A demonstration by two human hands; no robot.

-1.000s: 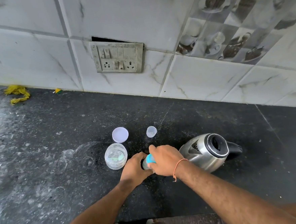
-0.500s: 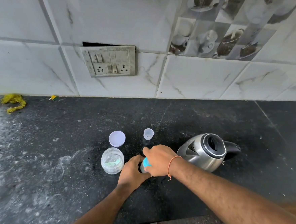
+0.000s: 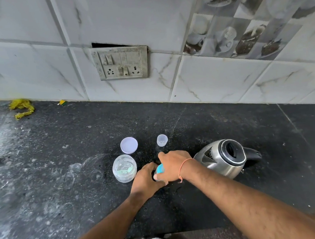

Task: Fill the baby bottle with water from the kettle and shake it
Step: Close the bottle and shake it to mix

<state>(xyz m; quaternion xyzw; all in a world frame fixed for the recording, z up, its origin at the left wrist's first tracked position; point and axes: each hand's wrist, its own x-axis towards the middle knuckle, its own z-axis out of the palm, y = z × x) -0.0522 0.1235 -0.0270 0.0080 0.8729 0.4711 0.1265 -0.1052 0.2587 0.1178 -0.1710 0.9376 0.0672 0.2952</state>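
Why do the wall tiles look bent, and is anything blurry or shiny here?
Head view: the wide lens bows the tile lines toward the edges. The counter and middle look sharp, the corners smear. The steel kettle carries soft highlights, with no harsh glare. Light is even, and both hands cast only faint shadows.

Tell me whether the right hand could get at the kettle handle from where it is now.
Probably yes. The right hand sits on the bottle just left of the kettle; its handle points away to the right, with nothing in between except the kettle itself.
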